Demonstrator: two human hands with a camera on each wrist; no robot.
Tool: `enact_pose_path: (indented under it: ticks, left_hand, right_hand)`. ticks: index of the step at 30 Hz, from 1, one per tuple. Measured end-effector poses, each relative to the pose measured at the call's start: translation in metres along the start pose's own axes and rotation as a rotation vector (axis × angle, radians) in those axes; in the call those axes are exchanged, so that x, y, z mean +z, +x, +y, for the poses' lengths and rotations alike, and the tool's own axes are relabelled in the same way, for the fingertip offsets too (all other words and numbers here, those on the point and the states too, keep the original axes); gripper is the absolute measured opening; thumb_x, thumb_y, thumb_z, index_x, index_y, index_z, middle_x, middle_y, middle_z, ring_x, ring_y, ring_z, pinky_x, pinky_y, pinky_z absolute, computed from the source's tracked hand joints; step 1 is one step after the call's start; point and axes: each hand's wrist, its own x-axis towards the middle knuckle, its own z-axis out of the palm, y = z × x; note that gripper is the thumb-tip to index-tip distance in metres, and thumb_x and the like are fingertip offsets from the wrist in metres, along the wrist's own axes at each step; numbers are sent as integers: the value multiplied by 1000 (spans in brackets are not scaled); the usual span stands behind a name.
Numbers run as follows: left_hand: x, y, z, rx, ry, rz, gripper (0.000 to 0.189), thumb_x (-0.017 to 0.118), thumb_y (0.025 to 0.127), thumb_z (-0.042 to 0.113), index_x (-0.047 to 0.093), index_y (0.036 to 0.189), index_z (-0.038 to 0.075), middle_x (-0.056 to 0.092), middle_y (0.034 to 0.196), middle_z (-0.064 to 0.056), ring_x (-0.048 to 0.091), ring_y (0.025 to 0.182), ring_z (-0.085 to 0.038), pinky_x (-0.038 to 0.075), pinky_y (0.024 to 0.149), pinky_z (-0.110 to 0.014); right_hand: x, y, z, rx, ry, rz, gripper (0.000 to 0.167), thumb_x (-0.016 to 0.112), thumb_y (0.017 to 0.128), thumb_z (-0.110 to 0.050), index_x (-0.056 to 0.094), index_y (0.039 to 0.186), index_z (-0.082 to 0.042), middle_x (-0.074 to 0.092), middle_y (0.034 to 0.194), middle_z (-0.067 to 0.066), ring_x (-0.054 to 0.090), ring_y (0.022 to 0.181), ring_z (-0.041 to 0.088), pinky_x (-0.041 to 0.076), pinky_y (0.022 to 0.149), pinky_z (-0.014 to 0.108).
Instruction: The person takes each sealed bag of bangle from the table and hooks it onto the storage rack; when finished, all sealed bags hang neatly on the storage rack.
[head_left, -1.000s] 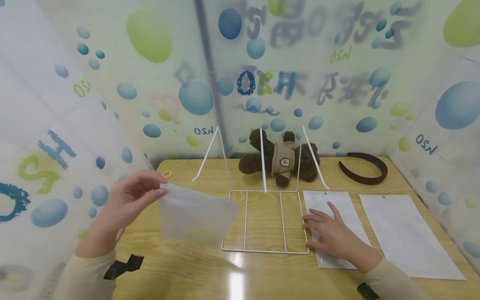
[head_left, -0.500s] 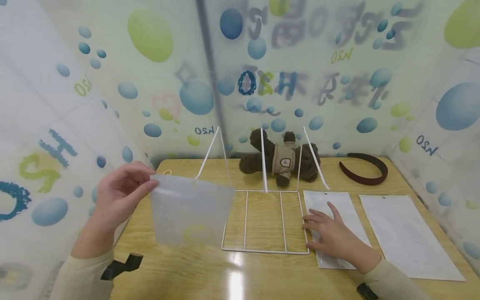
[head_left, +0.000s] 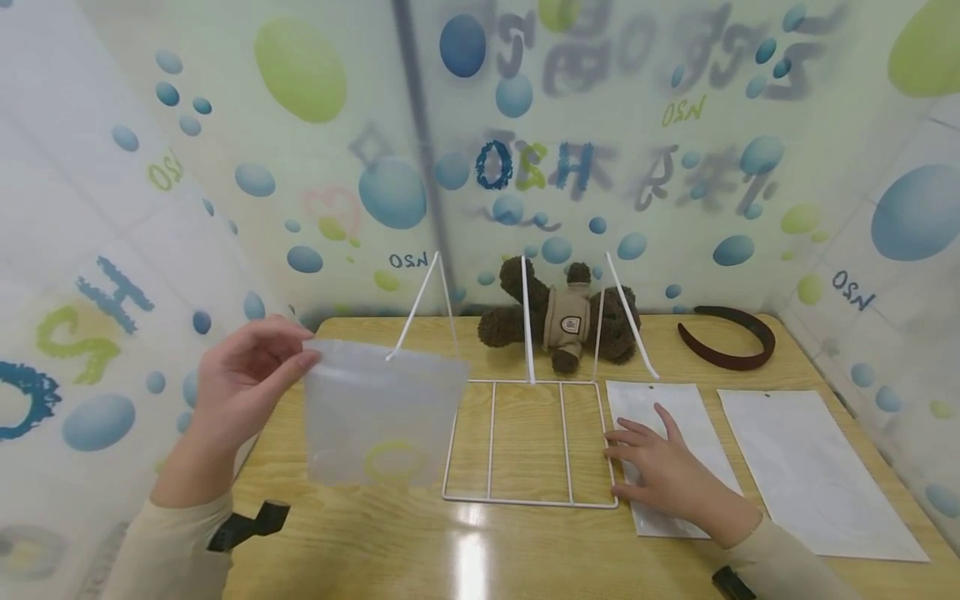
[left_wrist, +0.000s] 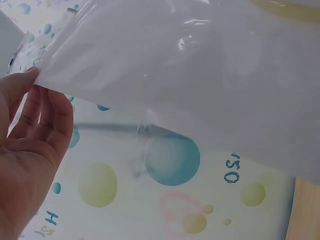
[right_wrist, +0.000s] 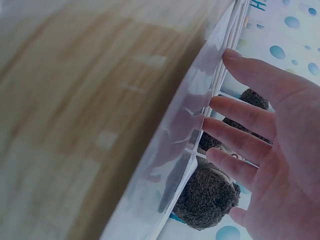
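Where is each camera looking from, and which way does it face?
Head: on the head, facing forward and down at the table; left hand, right hand and sleeves show.
Left wrist: on that wrist, facing the translucent pouch its hand pinches; only the left hand shows.
Right wrist: on that wrist, facing past its hand toward the plush bear; only the right hand shows.
Head and left wrist share the pouch.

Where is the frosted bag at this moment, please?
In the head view, the frosted bag is left of centre, pinched at its upper left corner by the left hand and overlapping the left edge of the white wire rack.
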Motion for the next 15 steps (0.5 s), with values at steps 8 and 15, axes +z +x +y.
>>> enact_pose_path:
  ticks: [8,15]
  left_hand:
    - [7,3,-14,2,46,15,22,71,87,-15,62,106,-22,70,91,-7,64,74,-11,54,63,-15]
    - [14,9,-30,4,86,45,24,64,81,-29,61,104,-23,72,99,-4,68,83,-10,58,72,-15]
  right_hand:
    - [-2,-1,-2,3,8,-3,52,87,78,-45,76,120,-16,69,136,5,58,134,34,16,113,78]
    - [-1,0,-2,6,15,-6,52,87,78,-44,76,121,-16,69,136,5,58,134,35,15,113,78]
